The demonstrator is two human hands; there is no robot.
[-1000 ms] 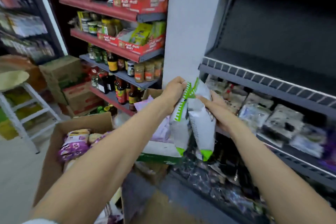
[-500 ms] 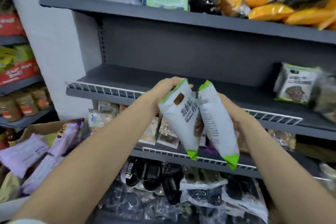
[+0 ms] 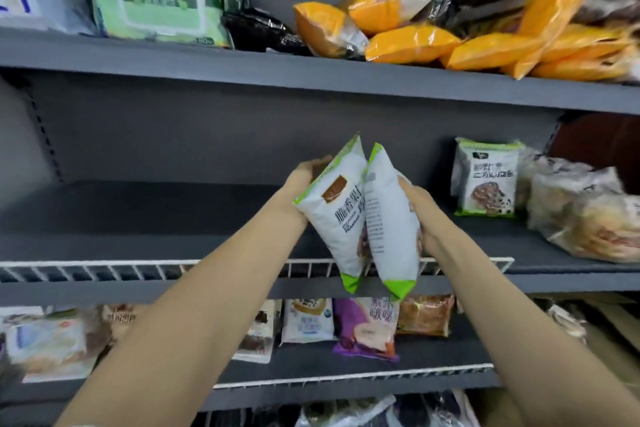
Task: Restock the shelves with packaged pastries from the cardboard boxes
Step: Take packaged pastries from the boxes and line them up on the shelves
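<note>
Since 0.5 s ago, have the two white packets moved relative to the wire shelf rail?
Yes. The two white packets rose: their green bottom tips now overlap the wire rail, having hung near the rail below.

Two hands (image 3: 304, 180) held two white packs (image 3: 341, 218); one matching pack (image 3: 486, 177) stood on three grey shelves (image 3: 138, 218).

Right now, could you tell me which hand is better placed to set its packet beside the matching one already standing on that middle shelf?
Probably the right hand: its packet is nearer the standing packet, with bare shelf between.
</note>
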